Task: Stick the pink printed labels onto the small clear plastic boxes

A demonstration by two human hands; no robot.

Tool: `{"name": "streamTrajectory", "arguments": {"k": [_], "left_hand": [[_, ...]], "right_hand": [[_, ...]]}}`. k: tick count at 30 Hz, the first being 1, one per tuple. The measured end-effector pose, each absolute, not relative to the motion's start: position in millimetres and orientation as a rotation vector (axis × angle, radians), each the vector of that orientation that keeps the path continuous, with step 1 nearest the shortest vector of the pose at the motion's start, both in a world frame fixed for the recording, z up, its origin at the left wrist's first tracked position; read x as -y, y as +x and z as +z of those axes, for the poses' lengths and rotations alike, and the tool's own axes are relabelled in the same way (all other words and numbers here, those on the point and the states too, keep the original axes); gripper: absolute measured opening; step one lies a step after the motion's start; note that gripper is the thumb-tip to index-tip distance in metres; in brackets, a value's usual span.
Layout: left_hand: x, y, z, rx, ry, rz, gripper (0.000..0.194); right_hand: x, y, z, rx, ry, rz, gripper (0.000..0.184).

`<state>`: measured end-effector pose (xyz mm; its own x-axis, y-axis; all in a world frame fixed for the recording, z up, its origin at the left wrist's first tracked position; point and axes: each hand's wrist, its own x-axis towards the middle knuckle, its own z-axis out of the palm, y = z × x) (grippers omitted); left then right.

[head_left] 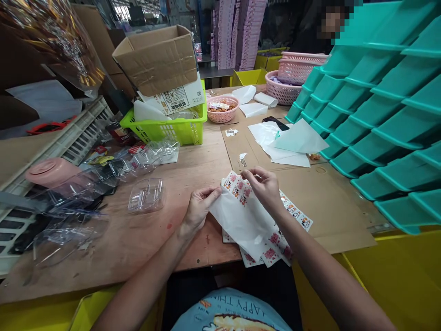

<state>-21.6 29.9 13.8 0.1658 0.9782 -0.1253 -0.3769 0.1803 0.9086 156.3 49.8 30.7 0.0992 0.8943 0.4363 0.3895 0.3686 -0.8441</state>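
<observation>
A sheet of printed stickers (237, 187) with small cartoon figures lies between my hands at the table's front edge. My left hand (200, 206) pinches the left corner of its white backing paper (241, 220), thumb on top. With fingers closed at the sheet's upper edge, my right hand (263, 186) hides whatever its fingertips hold. Below and to the right, more sticker sheets (296, 210) stick out, some hanging over the edge. A small white sticker piece (243, 158) lies just beyond my right hand on the brown cardboard (330, 202).
Teal stacked bins (382, 105) rise on the right. Left are a clear plastic box (146, 195), a green basket (165, 128) bearing a cardboard box (158, 59), and a pink bowl (51, 172). Farther back sit a pink basket (222, 115), loose white papers (292, 142) and a person (310, 27).
</observation>
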Motion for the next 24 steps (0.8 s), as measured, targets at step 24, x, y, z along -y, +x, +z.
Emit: {"name": "streamTrajectory", "arguments": {"k": [24], "left_hand": [[-33.3,0.2,16.9,-0.852,1.589,1.102,0.053]], "right_hand": [[-37.8,150.6,44.0,1.574,-1.115,0.330,0.015]]}}
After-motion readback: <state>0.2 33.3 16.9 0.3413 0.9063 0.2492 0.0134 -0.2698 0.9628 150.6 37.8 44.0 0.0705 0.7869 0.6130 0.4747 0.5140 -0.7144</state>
